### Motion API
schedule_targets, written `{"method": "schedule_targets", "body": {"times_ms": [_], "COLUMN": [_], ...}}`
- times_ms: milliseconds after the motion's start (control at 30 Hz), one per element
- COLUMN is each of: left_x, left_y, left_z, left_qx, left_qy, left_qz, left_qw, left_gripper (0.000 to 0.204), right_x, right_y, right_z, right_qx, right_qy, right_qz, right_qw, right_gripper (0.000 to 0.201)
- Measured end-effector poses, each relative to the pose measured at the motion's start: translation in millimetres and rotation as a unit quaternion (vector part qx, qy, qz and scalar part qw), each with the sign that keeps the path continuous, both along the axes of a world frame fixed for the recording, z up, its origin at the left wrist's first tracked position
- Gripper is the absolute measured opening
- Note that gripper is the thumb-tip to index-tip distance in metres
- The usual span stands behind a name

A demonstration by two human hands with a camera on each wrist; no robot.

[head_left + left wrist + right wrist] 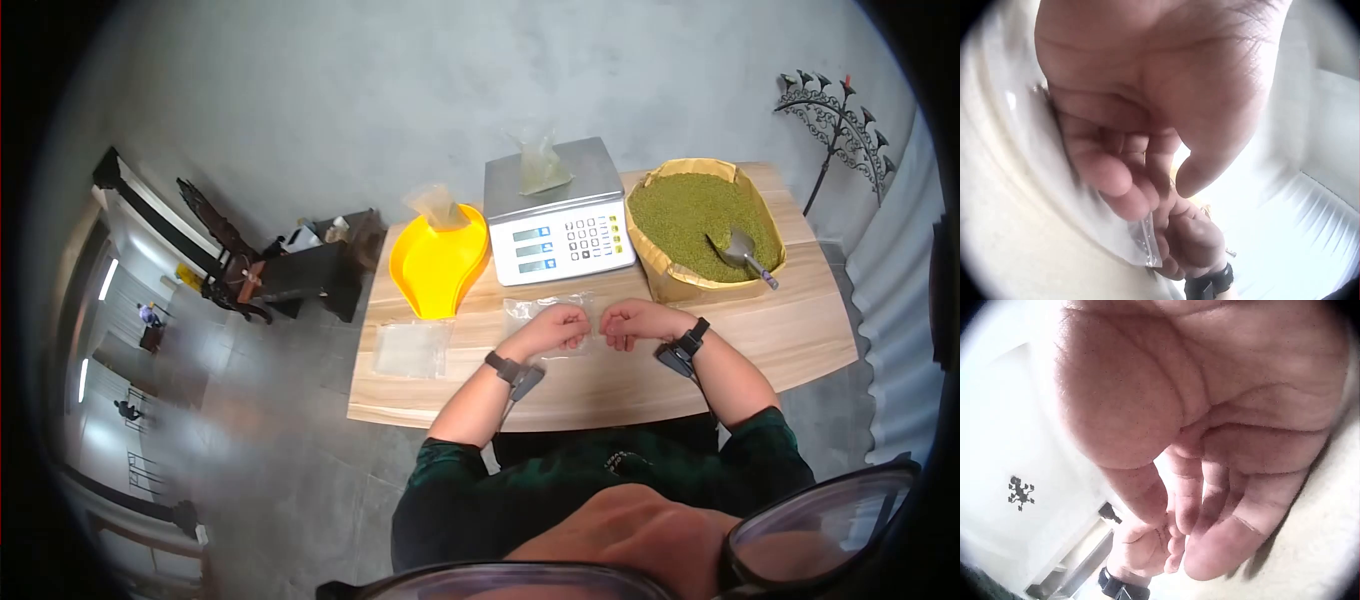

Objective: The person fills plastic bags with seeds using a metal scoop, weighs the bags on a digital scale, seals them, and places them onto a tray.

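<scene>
A clear plastic bag (520,310) lies flat on the wooden table, below the scale. My left hand (558,330) rests over it with loosely bent fingers. In the left wrist view, the bag's clear edge (1150,240) shows just under the fingertips, and the thumb stands apart from it. Just right of the bag, my right hand (640,322) hovers low over the table, its fingers loosely bent and nothing visible between them. The two hands face each other, fingertips close together.
Behind the hands stands a white scale (560,245) bearing a filled clear bag (543,170). To its right, a paper-lined sack (690,285) holds green beans and a scoop (740,250). At left are a yellow scoop-shaped tray (435,265), another bag (440,208) and flat clear bags (410,348).
</scene>
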State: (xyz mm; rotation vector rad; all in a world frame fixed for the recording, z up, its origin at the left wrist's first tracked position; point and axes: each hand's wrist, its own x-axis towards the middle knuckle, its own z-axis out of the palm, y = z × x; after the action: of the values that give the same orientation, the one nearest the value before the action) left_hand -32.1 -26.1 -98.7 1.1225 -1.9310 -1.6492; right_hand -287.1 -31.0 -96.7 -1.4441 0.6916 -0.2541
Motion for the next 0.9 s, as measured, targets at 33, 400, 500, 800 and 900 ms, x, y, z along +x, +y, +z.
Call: {"method": "schedule_targets", "body": {"times_ms": [33,400,500,800,900], "left_x": [2,8,7,6,7], "left_y": [6,4,2,5,5], "left_z": [-8,-13,-13,-10,-11], "left_qx": [0.011,0.065,0.065,0.047,0.074], "left_qy": [0.015,0.093,0.091,0.068,0.091], "left_qz": [0.001,0.03,0.033,0.046,0.044], "left_qw": [1.0,0.993,0.993,0.996,0.992], "left_gripper": [0.016,0.016,0.016,0.015,0.014], "right_x": [1,3,3,2,1], "right_y": [1,2,1,-1,0], "right_z": [4,4,4,5,3], "right_qx": [0.024,0.078,0.079,0.064,0.079], "right_qy": [-0.008,-0.016,-0.017,-0.019,-0.021], "right_qz": [-0.011,-0.048,-0.05,-0.046,-0.039], "right_qw": [1.0,0.996,0.995,0.997,0.996], "right_gripper": [0.016,0.014,0.013,0.011,0.011]}}
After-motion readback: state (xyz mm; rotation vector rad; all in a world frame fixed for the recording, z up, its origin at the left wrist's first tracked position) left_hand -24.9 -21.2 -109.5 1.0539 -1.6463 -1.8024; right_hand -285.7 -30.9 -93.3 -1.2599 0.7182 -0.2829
